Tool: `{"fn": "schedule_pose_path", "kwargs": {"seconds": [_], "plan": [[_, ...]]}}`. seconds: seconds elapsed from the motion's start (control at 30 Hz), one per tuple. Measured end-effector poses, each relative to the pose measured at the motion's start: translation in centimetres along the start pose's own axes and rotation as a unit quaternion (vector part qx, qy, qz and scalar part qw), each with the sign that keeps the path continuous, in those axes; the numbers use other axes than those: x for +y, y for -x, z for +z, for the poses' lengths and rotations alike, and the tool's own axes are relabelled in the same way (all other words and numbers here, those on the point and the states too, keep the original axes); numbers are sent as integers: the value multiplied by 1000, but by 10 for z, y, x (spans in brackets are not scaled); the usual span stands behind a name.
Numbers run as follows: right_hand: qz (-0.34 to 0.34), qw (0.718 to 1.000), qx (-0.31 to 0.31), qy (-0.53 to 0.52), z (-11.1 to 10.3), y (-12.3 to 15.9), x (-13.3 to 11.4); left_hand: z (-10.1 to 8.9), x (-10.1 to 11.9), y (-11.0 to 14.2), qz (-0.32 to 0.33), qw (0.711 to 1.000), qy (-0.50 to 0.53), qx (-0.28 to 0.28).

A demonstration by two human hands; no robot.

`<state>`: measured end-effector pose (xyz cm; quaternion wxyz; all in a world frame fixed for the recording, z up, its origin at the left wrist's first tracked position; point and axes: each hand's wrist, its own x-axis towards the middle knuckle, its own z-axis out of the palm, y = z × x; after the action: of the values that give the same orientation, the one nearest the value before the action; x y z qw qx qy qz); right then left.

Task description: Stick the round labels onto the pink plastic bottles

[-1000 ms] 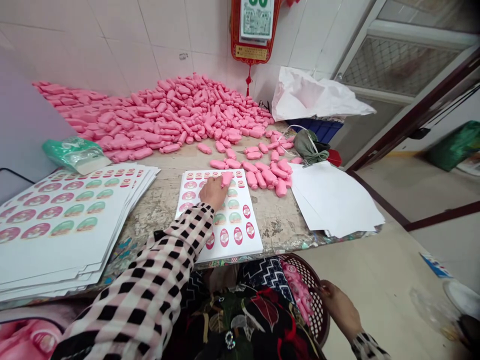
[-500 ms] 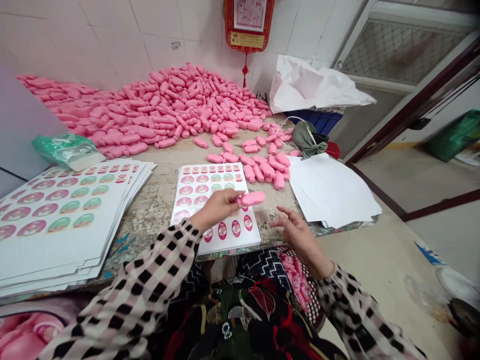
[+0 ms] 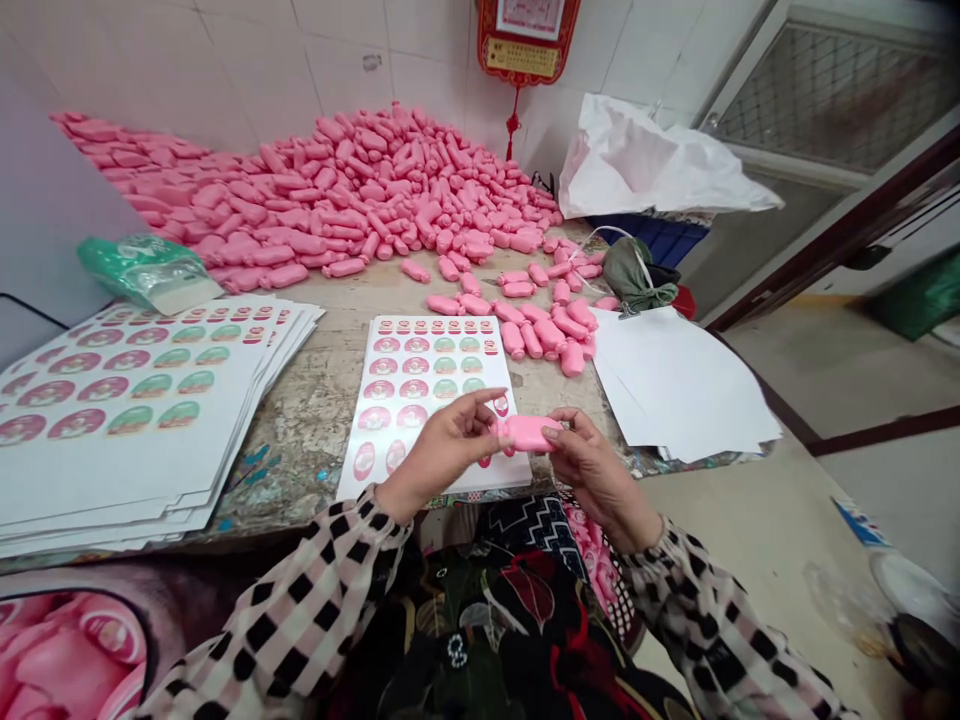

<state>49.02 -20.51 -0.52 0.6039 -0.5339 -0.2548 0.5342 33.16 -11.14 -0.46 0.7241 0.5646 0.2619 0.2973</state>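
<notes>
A small pink plastic bottle point(image 3: 531, 433) lies level between my two hands, above the lower right part of a sticker sheet point(image 3: 390, 395). My left hand point(image 3: 454, 437) pinches its left end at the neck, with the index finger stretched out above. Around the right end are the closed fingers and thumb of my right hand point(image 3: 589, 462). The sheet carries rows of pink and green oval labels and lies on top of a stack. Just beyond my hands is a loose cluster of similar pink bottles point(image 3: 551, 328).
A large heap of pink bottles point(image 3: 337, 190) leans against the wall. At left lies a stack of sticker sheets point(image 3: 127, 470) with a green plastic packet point(image 3: 146, 272) behind. White paper sheets point(image 3: 679, 380) overhang the table's right edge. Below are a pink-filled container point(image 3: 75, 650) and a basket point(image 3: 619, 610).
My right hand has come in from the right and closed on the bottle's right end. The bottle has moved slightly right and nearer to me. The view has shifted a little.
</notes>
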Motion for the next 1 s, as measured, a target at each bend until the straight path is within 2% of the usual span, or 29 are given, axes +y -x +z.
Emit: {"fn": "schedule_pose_path", "kwargs": {"seconds": [0.1, 0.17, 0.27, 0.33, 0.4, 0.43, 0.5, 0.53, 0.57, 0.63, 0.7, 0.77, 0.87, 1.0], "plan": [[-26, 998, 49, -28, 23, 6, 8, 11, -4, -5, -3, 988, 137, 73], [-46, 997, 65, -16, 40, 9, 18, 20, -6, -4, -28, 976, 199, 85], [-86, 993, 8, 75, 47, 8, 25, 23, -5, -1, -54, 967, 237, 76], [-108, 978, -24, 177, 35, 0, 23, 16, -1, -1, -49, 970, 221, 86], [-123, 945, -9, 304, 15, -16, 16, 4, 4, -5, -47, 982, 147, 105], [-136, 917, 12, 374, 4, -26, 13, -1, 5, -8, -50, 989, 76, 115], [-157, 849, 42, 503, -13, -46, 8, -10, 5, -15, -43, 982, -137, 121], [-166, 816, 49, 552, -18, -56, 6, -13, 4, -19, -29, 959, -259, 111], [-176, 787, 49, 590, -21, -64, 6, -14, 3, -22, -12, 924, -371, 90], [-199, 746, 40, 635, -21, -75, 5, -13, 0, -28, 13, 850, -526, 23], [-216, 721, 35, 658, -17, -82, 5, -11, -2, -31, 13, 805, -592, -42], [-226, 703, 33, 674, -14, -84, 5, -9, -4, -33, 6, 782, -619, -78], [-237, 686, 37, 687, -14, -87, 3, -11, -5, -34, 0, 761, -641, -99], [-236, 679, 30, 694, -17, -91, 2, -15, -6, -34, -14, 743, -657, -124]]}}
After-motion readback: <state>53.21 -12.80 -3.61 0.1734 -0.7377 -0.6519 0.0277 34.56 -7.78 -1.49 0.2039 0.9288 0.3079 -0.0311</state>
